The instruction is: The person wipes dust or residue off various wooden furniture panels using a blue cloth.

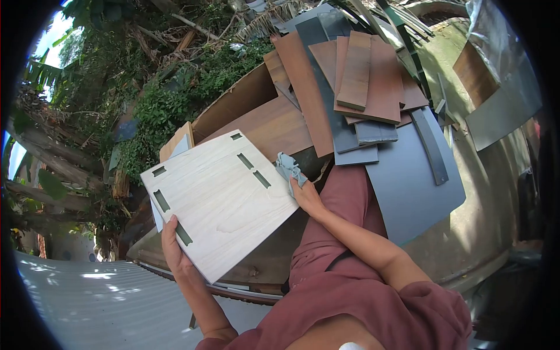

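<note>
A pale wooden board (224,204) with several dark rectangular slots is held tilted in front of me. My left hand (173,245) grips its lower left edge, thumb on the face and the other fingers hidden behind. At the right corner of the board, my right hand (306,195) has its fingers closed on a crumpled light blue-grey cloth (288,168). The cloth lies against the board's upper right edge.
Brown wooden panels (373,76) and dark grey boards (414,175) are stacked to the right of my legs. Behind the pale board lie more brown planks (271,125). Green plants (175,99) grow at the upper left, and corrugated metal sheeting (105,303) spans the lower left.
</note>
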The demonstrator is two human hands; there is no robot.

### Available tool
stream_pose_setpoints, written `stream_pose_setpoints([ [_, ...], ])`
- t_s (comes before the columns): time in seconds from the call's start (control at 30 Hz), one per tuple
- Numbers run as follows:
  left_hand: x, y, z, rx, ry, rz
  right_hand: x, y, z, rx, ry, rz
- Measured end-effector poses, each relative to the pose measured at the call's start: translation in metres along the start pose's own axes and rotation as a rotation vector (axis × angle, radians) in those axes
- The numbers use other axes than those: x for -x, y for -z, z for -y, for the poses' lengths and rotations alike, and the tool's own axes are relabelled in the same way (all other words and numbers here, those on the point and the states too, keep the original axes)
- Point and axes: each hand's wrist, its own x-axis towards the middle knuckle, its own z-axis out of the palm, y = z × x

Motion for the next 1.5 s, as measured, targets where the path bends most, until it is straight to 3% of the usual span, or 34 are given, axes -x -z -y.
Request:
stream_pose_setpoints([
  [0.07,0.003,-0.012,-0.012,0.019,-0.073,-0.021,-0.008,0.000,-0.016,-0.030,-0.012,-0.019],
  [0.2,0.010,-0.042,-0.036,0.002,-0.136,-0.038,-0.011,0.006,-0.015,-0.393,-0.078,0.086],
  [0.27,0.012,-0.054,-0.044,0.002,-0.131,-0.004,-0.013,0.003,-0.017,-0.538,-0.226,0.164],
  [0.4,0.010,-0.084,-0.049,0.117,-0.026,0.076,-0.022,-0.002,-0.027,-0.565,-0.190,0.237],
  [0.67,-0.067,-0.183,0.010,0.227,0.200,0.493,-0.009,0.015,-0.003,-0.520,-0.319,0.222],
  [0.87,-0.128,-0.270,0.067,0.181,0.320,0.651,-0.023,0.010,-0.029,-0.573,-0.211,0.239],
  [1.03,-0.160,-0.312,0.106,0.184,0.300,0.763,-0.029,0.010,-0.031,-0.604,-0.192,0.227],
  [1.17,-0.180,-0.321,0.137,0.194,0.313,0.766,-0.028,0.008,-0.031,-0.655,-0.102,0.192],
  [1.37,-0.184,-0.320,0.155,0.186,0.373,0.755,-0.034,0.011,-0.036,-0.581,-0.254,0.309],
  [1.5,-0.190,-0.312,0.154,0.134,0.305,0.765,-0.030,0.007,-0.032,-0.616,-0.182,0.230],
])
